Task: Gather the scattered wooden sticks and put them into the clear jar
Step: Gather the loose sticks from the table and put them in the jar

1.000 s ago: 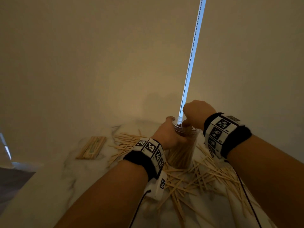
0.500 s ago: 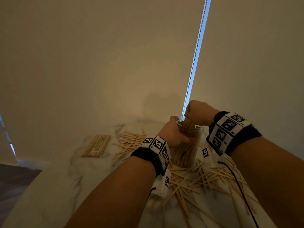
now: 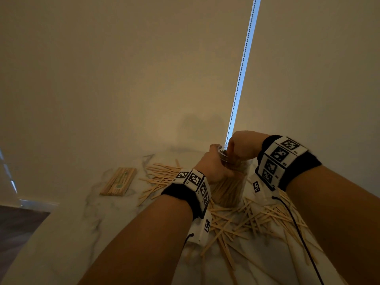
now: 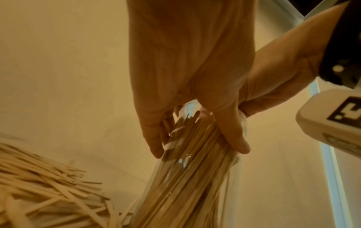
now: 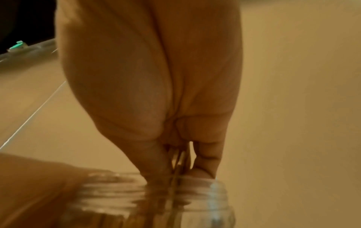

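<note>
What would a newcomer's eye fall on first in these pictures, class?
Both hands meet at the clear jar, already packed with sticks: the left hand grips its side, the right hand pinches sticks at its mouth. Loose wooden sticks litter the marble table around its base.

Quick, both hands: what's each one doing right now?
Left hand: grips the clear jar.
Right hand: pinches wooden sticks at the jar's mouth.
</note>
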### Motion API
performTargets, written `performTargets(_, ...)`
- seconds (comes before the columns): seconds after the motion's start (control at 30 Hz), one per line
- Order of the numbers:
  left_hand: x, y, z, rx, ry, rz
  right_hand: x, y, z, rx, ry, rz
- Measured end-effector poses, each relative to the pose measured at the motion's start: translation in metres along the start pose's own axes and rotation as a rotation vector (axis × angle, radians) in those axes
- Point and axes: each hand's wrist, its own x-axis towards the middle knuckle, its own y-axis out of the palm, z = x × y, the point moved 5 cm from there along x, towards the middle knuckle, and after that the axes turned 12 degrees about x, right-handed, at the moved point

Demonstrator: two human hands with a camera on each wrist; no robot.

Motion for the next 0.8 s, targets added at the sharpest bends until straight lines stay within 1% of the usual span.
performTargets(0.1,0.001,-0.001,0.000,0.020,0.002,-0.003,0.001,0.004,0.004,-0.055,-0.022,-0.012)
performTargets(0.23,0.003,0.000,0.003,0.031,-0.005,-0.004,0.003,0.009,0.010,-0.084,-0.069,0.024)
performTargets(0.43,0.003,0.000,0.003,0.028,-0.003,0.003,0.001,0.008,0.009,-0.143,-0.055,0.099)
performTargets(0.6,0.003,0.001,0.004,0.032,0.003,-0.004,0.005,0.011,0.017,-0.269,-0.072,0.047)
performTargets(0.73,0.003,0.001,0.006,0.018,0.000,-0.012,0.008,0.011,0.017,-0.170,-0.099,0.035)
performTargets(0.8,0.004,0.001,0.007,0.016,0.000,-0.004,0.006,0.004,0.014,-0.082,-0.130,-0.009)
